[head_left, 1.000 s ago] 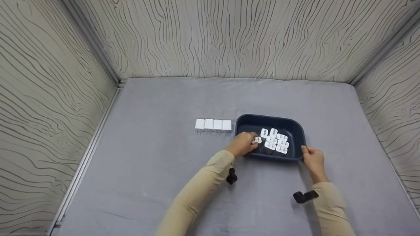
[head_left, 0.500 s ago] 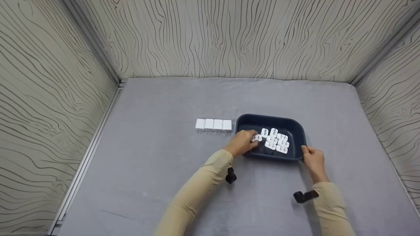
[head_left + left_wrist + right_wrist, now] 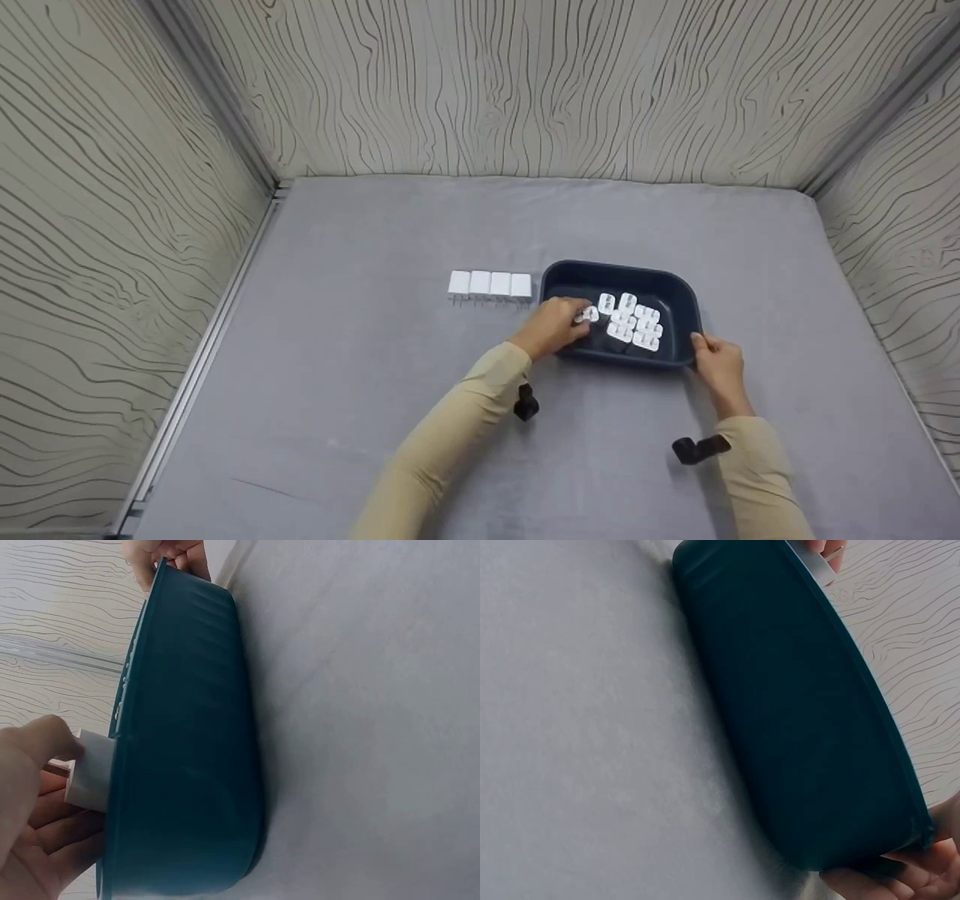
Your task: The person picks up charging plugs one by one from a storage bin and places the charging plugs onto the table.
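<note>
A dark blue plastic basin stands on the cloth-covered table, with several white plug adapters lying prongs up inside. My left hand reaches over its left side. Between thumb and fingers it pinches one white plug adapter, which sits just above the rim in the left wrist view. A thin metal prong on it shows in the right wrist view. My right hand grips the basin's near right corner, thumb on top and fingers underneath. The basin's near wall hides its contents from both wrist views.
Left of the basin, several white plug adapters stand side by side in a straight row, prongs toward me. Grey cloth covers the table. Wood-patterned panels rise at the back and sides, with metal rails in the corners.
My left hand has shifted slightly away from me with the plug adapter in its fingers. My right hand keeps its grip on the basin, which stays in place.
</note>
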Demonstrator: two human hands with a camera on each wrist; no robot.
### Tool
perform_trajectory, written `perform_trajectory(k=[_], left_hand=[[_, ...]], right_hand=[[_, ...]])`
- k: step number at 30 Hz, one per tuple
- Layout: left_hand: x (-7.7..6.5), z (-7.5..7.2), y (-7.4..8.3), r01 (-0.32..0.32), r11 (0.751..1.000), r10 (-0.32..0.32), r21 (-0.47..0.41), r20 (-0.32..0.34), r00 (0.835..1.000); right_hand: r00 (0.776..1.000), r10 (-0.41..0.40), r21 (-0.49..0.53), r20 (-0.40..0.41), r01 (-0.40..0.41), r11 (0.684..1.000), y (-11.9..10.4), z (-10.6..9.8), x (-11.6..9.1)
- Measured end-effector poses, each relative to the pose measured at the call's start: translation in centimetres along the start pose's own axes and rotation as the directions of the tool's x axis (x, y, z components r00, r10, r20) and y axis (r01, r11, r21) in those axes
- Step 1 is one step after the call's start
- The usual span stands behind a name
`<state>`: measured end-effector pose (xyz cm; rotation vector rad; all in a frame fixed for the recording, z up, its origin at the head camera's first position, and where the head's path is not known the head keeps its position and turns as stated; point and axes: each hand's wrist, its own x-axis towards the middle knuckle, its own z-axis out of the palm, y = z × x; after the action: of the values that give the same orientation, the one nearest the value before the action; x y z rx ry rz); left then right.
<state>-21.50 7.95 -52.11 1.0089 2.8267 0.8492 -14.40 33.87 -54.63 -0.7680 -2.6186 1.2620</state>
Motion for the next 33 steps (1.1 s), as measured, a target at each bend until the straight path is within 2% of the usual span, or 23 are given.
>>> perform_trajectory(k=[4, 12, 20, 33], left_hand=[[0.0, -0.1, 0.0, -0.006, 1.000, 0.006, -0.014, -0.005, 1.000], [-0.3, -0.3, -0.2, 0.007, 1.000, -0.007, -0.011, -0.027, 1.000], [-0.5, -0.7, -0.7, -0.015, 0.999, 0.014, -0.028, -0.061, 0.998], [-0.8, -1.7, -1.4, -0.018, 0.999, 0.013, -0.033, -0.148, 0.989]], right_hand=[[1.000, -0.001, 0.002, 0.000, 0.001, 1.000, 0.0, 0.0, 0.0], [0.997, 0.038, 0.031, 0.063, -0.040, 0.999, 0.0, -0.2, 0.1], [0.998, 0.035, 0.057, 0.051, -0.037, 0.998, 0.0, -0.1, 0.0], [0.999, 0.027, 0.003, 0.026, -0.027, 1.000, 0.0, -0.1, 0.0]])
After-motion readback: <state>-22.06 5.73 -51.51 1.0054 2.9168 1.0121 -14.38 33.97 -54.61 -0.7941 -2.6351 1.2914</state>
